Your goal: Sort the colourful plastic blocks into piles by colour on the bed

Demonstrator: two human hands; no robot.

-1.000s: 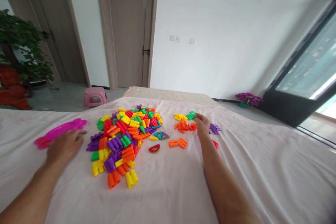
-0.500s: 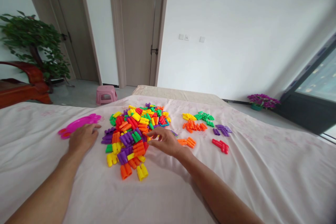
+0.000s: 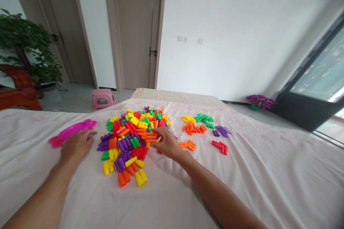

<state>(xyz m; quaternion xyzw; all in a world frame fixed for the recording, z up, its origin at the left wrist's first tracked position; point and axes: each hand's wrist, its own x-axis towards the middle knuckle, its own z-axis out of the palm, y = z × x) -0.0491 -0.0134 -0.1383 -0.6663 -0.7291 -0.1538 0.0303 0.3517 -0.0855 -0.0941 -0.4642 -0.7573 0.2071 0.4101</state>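
A heap of bright plastic bullet-shaped building blocks [image 3: 125, 145], in red, orange, yellow, green and purple, lies on the cloth in front of me. At the heap's right side, my right hand [image 3: 168, 143] pinches an orange building block [image 3: 149, 137] between thumb and fingers. My left hand [image 3: 77, 145] rests on the cloth left of the heap, fingers stretched out and holding nothing. Just beyond it sits a magenta plastic tray [image 3: 72, 130] with a rounded outline, partly covered by that hand.
Right of the heap lie small colour groups: yellow blocks [image 3: 189, 119], green blocks [image 3: 204, 118], orange blocks [image 3: 195, 128], purple blocks [image 3: 223, 131] and red blocks [image 3: 220, 146]. A pink stool [image 3: 103, 98] stands on the floor past the wrinkled cloth [image 3: 172, 200].
My right hand has closed on the orange block, which now sits off the front part of the heap. The whole view has shifted slightly; my left hand stays by the tray.
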